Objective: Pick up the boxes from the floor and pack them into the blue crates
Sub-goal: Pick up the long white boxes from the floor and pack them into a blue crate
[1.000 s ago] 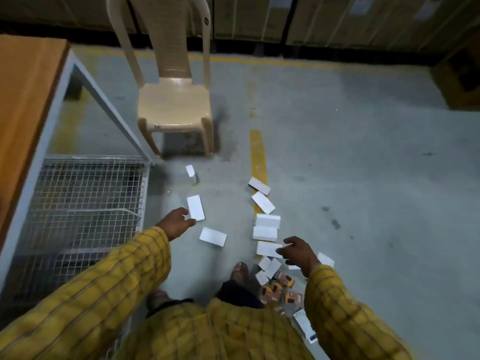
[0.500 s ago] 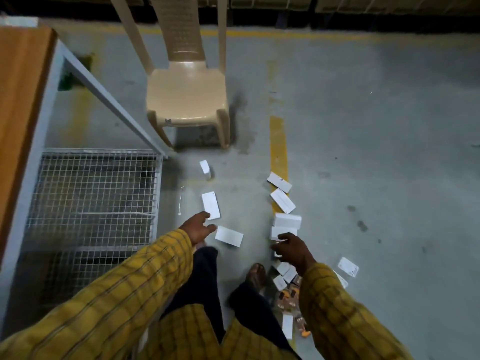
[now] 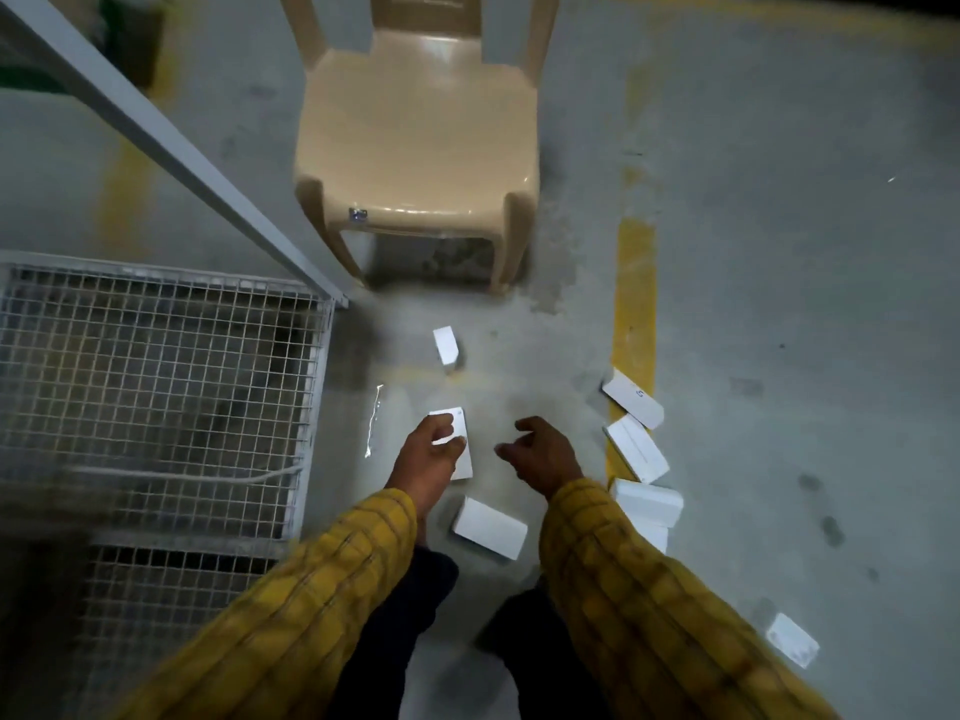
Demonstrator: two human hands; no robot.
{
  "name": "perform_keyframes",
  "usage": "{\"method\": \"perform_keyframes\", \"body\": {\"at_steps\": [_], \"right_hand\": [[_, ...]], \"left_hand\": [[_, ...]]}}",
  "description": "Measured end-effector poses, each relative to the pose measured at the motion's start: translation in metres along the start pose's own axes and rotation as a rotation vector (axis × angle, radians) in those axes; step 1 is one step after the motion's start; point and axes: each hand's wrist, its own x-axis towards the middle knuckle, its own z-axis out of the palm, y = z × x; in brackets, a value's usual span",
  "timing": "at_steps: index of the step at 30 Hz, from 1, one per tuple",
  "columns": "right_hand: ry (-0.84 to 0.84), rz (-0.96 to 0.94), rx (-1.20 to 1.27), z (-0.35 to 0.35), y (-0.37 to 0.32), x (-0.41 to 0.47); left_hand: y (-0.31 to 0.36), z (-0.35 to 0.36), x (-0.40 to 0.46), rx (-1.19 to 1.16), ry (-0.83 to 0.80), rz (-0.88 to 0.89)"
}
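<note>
Seven white boxes (image 3: pixel 490 527) near chair (image 3: pixel 418 137). Left hand (image 3: pixel 428 457) pinches a box (image 3: pixel 457 439) below it; right hand (image 3: pixel 543 452), fingers loosely curled, holds nothing.

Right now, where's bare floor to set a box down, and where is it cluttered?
Bare grey concrete floor lies right of the yellow painted line, clear up to the lone white box lower right. A smaller gap sits between the beige plastic chair and the small upright white box. Crowded: white boxes along the line's lower end and around the left hand and right hand.
</note>
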Motion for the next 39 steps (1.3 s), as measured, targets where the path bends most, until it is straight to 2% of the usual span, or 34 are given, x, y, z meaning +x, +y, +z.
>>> {"method": "perform_keyframes", "body": {"at_steps": [3, 5, 9, 13, 17, 19, 21, 23, 24, 26, 27, 28, 31, 35, 37, 39], "right_hand": [[0.002, -0.09, -0.136, 0.03, -0.009, 0.072], [0.021, -0.175, -0.211, 0.051, -0.012, 0.12], [0.074, -0.35, -0.41, 0.094, -0.022, 0.216], [0.158, -0.476, -0.572, 0.134, -0.045, 0.296], [0.181, -0.417, -0.633, 0.159, -0.053, 0.34], [0.22, -0.376, -0.531, 0.162, -0.046, 0.343], [0.287, -0.339, -0.318, 0.155, -0.036, 0.334], [0.284, -0.227, 0.126, 0.141, -0.023, 0.317], [0.203, -0.12, 0.457, 0.133, -0.02, 0.301], [-0.103, 0.083, 1.082, 0.119, -0.015, 0.264], [-0.217, 0.177, 1.273, 0.115, -0.01, 0.247], [-0.302, 0.249, 1.364, 0.113, -0.006, 0.229], [-0.494, 0.322, 1.396, 0.119, 0.013, 0.181], [-0.597, 0.294, 1.093, 0.135, 0.036, 0.143], [-0.582, 0.235, 1.003, 0.141, 0.05, 0.146], [-0.46, 0.235, 0.864, 0.156, 0.069, 0.168]], "left_hand": [[-0.026, 0.013, 0.042, -0.216, 0.06, -0.005], [-0.052, 0.018, 0.063, -0.276, 0.082, -0.01], [-0.11, 0.016, 0.098, -0.207, 0.094, -0.048], [-0.133, 0.013, 0.14, -0.168, 0.074, -0.116], [-0.139, 0.002, 0.162, -0.059, 0.107, -0.092], [-0.138, -0.004, 0.165, -0.059, 0.131, -0.067], [-0.132, -0.005, 0.166, -0.068, 0.13, -0.053], [-0.127, -0.003, 0.165, -0.187, 0.139, -0.072], [-0.124, -0.002, 0.163, -0.266, 0.141, -0.089], [-0.117, 0.001, 0.162, -0.385, 0.147, -0.115], [-0.114, 0.002, 0.161, -0.424, 0.141, -0.129], [-0.108, 0.002, 0.16, -0.455, 0.129, -0.138], [-0.097, 0.003, 0.161, -0.52, 0.109, -0.07], [-0.092, 0.004, 0.168, -0.477, 0.244, 0.001], [-0.091, 0.002, 0.172, -0.424, 0.33, 0.001], [-0.096, -0.006, 0.18, -0.301, 0.428, 0.012]]}}
